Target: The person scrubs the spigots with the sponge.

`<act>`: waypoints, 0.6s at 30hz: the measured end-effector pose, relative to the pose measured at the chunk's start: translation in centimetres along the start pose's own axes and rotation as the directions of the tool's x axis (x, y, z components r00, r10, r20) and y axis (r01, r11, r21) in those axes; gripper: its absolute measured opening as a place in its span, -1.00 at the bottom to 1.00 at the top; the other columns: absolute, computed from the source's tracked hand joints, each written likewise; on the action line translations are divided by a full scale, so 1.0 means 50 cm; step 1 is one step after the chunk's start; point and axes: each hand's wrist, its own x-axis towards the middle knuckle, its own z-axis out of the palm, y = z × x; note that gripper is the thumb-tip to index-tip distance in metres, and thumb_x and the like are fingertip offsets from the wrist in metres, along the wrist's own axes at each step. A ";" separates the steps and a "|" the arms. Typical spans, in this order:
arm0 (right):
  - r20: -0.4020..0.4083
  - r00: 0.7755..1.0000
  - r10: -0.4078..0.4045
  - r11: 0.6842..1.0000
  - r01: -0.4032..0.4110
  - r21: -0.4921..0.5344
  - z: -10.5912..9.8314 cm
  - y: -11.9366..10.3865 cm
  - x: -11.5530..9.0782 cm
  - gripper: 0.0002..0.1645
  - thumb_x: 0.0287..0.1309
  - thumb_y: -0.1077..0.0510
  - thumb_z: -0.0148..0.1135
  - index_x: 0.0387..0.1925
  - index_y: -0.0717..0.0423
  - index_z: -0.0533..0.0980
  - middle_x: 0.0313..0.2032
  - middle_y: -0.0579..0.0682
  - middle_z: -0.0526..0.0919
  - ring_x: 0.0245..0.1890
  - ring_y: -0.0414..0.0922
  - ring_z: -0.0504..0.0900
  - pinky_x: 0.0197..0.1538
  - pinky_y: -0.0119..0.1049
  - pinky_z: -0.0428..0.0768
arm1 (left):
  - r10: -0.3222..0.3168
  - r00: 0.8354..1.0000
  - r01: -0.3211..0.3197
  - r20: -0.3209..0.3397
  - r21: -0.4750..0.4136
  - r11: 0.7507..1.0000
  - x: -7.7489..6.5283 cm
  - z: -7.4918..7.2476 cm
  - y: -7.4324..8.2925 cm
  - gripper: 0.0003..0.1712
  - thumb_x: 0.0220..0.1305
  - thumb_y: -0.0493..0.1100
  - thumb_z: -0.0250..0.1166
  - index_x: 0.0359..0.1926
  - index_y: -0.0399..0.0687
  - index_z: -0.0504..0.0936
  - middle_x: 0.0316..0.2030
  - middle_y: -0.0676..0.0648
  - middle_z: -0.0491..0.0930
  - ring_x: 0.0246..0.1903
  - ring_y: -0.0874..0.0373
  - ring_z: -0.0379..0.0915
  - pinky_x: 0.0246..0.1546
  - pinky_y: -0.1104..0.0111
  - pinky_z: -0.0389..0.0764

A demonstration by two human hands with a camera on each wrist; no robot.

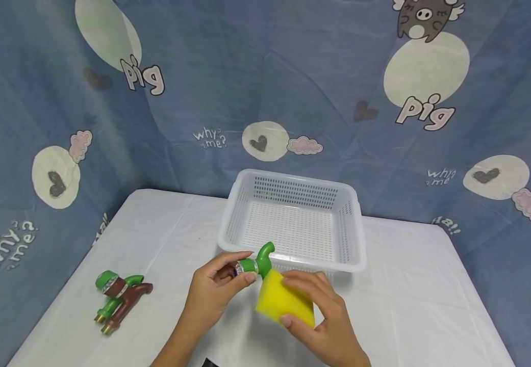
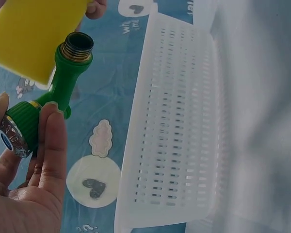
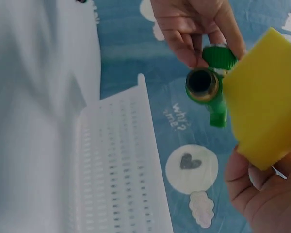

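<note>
Currently, the right hand [image 1: 329, 321] grips a yellow sponge [image 1: 278, 299] at the right side of a green tap [image 1: 263, 263]. The left hand [image 1: 211, 290] pinches the tap's knob [image 1: 248, 265]; its spout [image 1: 267, 248] points toward the basket [image 1: 293, 229] beyond, on the worktop [image 1: 412, 300].

Head view looks forward, down — wrist views, nearer, share the basket [image 2: 172, 121].

Three taps [image 1: 263, 260], two hands [image 1: 212, 290] — and one each: sponge [image 1: 281, 299], basket [image 1: 288, 229], table [image 1: 412, 306].
</note>
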 end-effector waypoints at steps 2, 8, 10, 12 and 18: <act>0.039 0.999 0.007 1.000 -0.008 0.007 0.005 -0.002 -0.002 -0.40 0.13 0.13 0.59 0.21 0.07 0.61 0.16 0.08 0.66 0.02 -0.05 0.54 0.03 -0.35 0.56 | 0.005 1.000 -0.005 0.011 -0.002 1.000 -0.001 -0.001 -0.001 -0.59 0.22 -0.20 0.57 0.10 -0.01 0.74 -0.01 -0.13 0.66 -0.26 0.03 0.62 -0.16 0.31 0.77; 0.094 0.996 0.006 0.999 -0.010 0.038 0.008 -0.003 -0.004 -0.47 0.13 0.21 0.56 0.16 0.01 0.64 0.10 0.01 0.69 0.01 -0.08 0.58 0.00 -0.31 0.60 | 0.011 1.000 -0.011 0.002 0.022 1.000 -0.001 -0.002 -0.002 -0.62 0.21 -0.20 0.58 0.06 0.02 0.75 -0.11 -0.13 0.65 -0.35 0.09 0.56 -0.30 0.44 0.70; 0.098 0.995 -0.003 0.999 -0.002 0.049 0.007 -0.001 -0.004 -0.50 0.13 0.23 0.54 0.13 0.01 0.65 0.06 -0.01 0.71 -0.02 -0.09 0.60 -0.03 -0.31 0.61 | 0.004 1.000 -0.004 -0.005 0.006 1.000 0.000 -0.002 -0.002 -0.60 0.20 -0.22 0.59 0.06 -0.02 0.74 -0.11 -0.13 0.66 -0.31 0.08 0.61 -0.26 0.41 0.73; 0.099 0.995 -0.009 0.999 0.004 0.054 0.005 0.000 -0.004 -0.51 0.11 0.26 0.53 0.11 0.02 0.65 0.03 0.00 0.72 -0.04 -0.10 0.61 -0.04 -0.31 0.62 | -0.005 1.000 0.005 -0.015 -0.022 1.000 0.001 -0.002 -0.001 -0.58 0.19 -0.24 0.59 0.07 -0.09 0.72 -0.05 -0.14 0.69 -0.22 0.03 0.70 -0.16 0.31 0.77; 0.071 0.996 0.046 0.998 -0.048 0.033 -0.005 0.001 -0.002 -0.48 0.09 0.31 0.53 0.12 0.03 0.65 0.03 -0.02 0.73 -0.02 -0.08 0.64 0.04 -0.34 0.61 | -0.054 0.998 0.051 -0.040 -0.065 0.997 0.002 -0.004 0.002 -0.54 0.14 -0.28 0.61 0.05 -0.15 0.66 -0.11 -0.22 0.73 -0.19 -0.03 0.75 -0.14 0.25 0.78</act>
